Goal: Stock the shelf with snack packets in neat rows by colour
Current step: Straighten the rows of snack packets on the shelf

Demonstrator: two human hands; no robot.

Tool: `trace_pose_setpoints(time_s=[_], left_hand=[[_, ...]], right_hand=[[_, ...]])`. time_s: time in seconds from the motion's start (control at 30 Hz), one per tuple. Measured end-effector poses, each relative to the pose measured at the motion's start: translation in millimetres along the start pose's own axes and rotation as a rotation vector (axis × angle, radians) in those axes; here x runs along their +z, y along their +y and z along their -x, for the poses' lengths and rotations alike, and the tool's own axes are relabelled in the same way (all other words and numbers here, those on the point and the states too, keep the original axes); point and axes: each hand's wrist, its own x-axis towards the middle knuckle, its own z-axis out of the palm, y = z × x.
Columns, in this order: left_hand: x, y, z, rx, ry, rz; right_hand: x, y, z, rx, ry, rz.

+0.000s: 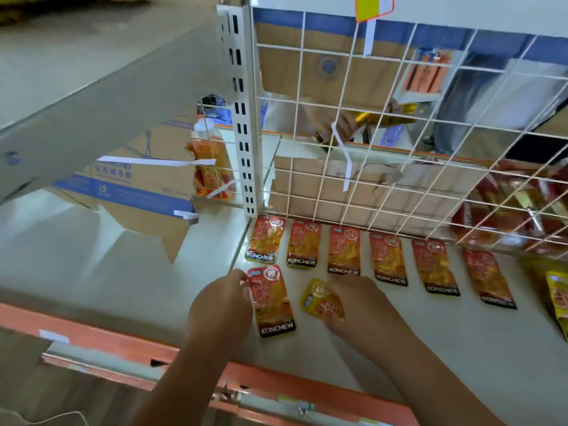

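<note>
I count six orange packets in the far row on the shelf, left to right. The near row has a single orange packet and a single yellow packet, so that makes seven orange ones lying flat. At the right edge is at least one more yellow packet, cut off by the frame. Far right, behind the wire grid, there is one heap of red packets, too jumbled to count. Far left I count one bottle and one cardboard box. My two hands are here too: the left hand and the right hand.
</note>
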Motion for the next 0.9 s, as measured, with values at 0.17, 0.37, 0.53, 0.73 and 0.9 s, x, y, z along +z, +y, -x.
trace_pose_setpoints(time_s=[0.17, 0.37, 0.53, 0.73, 0.9], left_hand=[[10, 17, 12, 0.104, -0.009, -0.117], [18, 10, 14, 0.185, 0.012, -0.221], [18, 10, 12, 0.191, 0.032, -0.2], [16, 1, 10, 0.233, 0.083, -0.044], [1, 13, -14, 0.213, 0.197, 0.202]], right_hand=[[4, 5, 8, -0.012, 0.006, 0.033], [3, 21, 18, -0.016, -0.048, -0.013], [6, 26, 18, -0.011, -0.055, -0.021], [9, 18, 30, 0.002, 0.059, -0.079], [10, 20, 34, 0.009, 0.076, -0.108]])
